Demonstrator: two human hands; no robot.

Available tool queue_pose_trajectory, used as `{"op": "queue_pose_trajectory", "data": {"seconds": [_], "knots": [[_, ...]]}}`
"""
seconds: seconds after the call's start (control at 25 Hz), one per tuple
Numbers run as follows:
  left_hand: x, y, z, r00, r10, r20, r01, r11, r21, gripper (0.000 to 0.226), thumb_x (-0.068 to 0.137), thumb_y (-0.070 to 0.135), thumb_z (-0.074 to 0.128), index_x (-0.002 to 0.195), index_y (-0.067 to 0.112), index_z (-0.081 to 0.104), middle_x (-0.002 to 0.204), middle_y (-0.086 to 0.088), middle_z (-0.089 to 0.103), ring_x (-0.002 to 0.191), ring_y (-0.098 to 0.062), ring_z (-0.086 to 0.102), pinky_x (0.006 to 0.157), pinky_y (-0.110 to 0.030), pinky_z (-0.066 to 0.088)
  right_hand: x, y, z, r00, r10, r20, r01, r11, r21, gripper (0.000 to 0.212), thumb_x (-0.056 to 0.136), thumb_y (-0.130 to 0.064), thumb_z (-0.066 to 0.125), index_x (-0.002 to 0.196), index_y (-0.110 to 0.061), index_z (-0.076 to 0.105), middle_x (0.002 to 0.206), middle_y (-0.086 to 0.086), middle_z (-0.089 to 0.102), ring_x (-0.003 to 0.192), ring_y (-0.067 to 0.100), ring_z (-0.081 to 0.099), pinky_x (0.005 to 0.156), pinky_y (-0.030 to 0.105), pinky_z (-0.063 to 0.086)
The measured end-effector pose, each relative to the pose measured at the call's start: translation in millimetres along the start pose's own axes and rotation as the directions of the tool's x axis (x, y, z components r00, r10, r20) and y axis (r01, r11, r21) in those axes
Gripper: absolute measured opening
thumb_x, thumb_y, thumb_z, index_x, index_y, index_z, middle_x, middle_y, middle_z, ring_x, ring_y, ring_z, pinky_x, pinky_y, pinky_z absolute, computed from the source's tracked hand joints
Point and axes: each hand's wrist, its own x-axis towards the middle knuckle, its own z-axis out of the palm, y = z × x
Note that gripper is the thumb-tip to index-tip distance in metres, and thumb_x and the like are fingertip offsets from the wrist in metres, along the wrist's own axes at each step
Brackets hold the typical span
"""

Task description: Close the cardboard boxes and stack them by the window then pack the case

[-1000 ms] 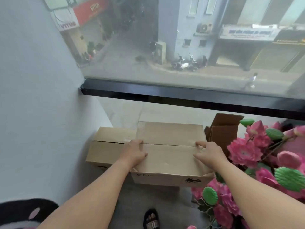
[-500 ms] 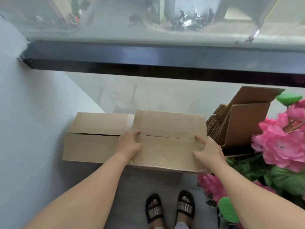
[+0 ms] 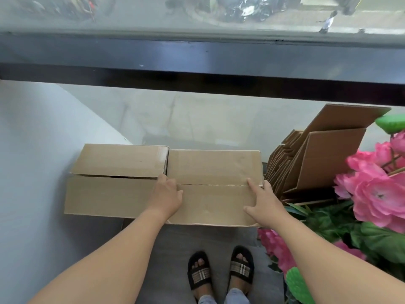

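Down on the floor by the window, two closed cardboard boxes are sitting side by side, touching each other. Both hands are resting on the right box, which is sitting a bit higher than the left box, so it may be stacked on something, can't really tell from this angle. Its two top flaps are meeting in a seam across the middle. The left hand is lying palm down at the left end of that seam with relaxed fingers, not pinching anything. The right hand is at the right end, fingers spread and straight, pressing down on the near flap, with the fingertips right at the seam.

What's inside either box is hidden since the flaps are shut. The left box's flaps are leaving a thin dark gap, and there's a strip of clear tape near its far right corner.

Just right of the boxes, an open carton is leaning, holding a bunch of flattened cardboard sheets on edge. Pink artificial flowers are crowding the right side. Striped black sandals are showing at the bottom.

No readable print on any box here.
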Motion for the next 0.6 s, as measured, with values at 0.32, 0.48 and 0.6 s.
{"op": "queue_pose_trajectory", "data": {"seconds": [0.32, 0.48, 0.6], "knots": [[-26.4, 62.8, -71.8, 0.997, 0.080, 0.003, -0.080, 0.996, -0.051, 0.049, 0.097, 0.049, 0.047, 0.125, 0.014, 0.064, 0.129, -0.009, 0.065, 0.122, -0.028, 0.057, 0.096, -0.034, 0.045, -40.6, -33.0, -77.0, 0.998, -0.040, -0.056, 0.042, 0.998, 0.036, 0.072, 0.091, -0.046, 0.060, 0.155, -0.021, 0.037, 0.156, 0.010, 0.038, 0.140, 0.029, 0.042, 0.111, 0.035, 0.036], [-50.1, 109.4, -123.7, 0.985, 0.169, 0.019, -0.167, 0.982, -0.087, 0.059, 0.095, 0.059, 0.041, 0.132, 0.019, 0.062, 0.136, -0.001, 0.062, 0.127, -0.022, 0.054, 0.103, -0.034, 0.042, -89.4, -51.4, -129.4, 0.991, -0.072, -0.113, 0.085, 0.989, 0.121, 0.063, 0.094, -0.049, 0.055, 0.149, -0.019, 0.047, 0.149, 0.005, 0.050, 0.135, 0.026, 0.048, 0.108, 0.033, 0.039], [-66.9, 144.7, -158.6, 0.963, 0.269, 0.018, -0.267, 0.962, -0.055, 0.052, 0.093, 0.056, 0.042, 0.115, 0.017, 0.070, 0.122, -0.003, 0.069, 0.113, -0.025, 0.060, 0.093, -0.036, 0.049, -126.5, -55.1, -160.3, 0.981, -0.044, -0.187, 0.084, 0.974, 0.210, 0.066, 0.095, -0.052, 0.051, 0.150, -0.017, 0.045, 0.152, 0.006, 0.048, 0.139, 0.027, 0.044, 0.110, 0.035, 0.035]]}}
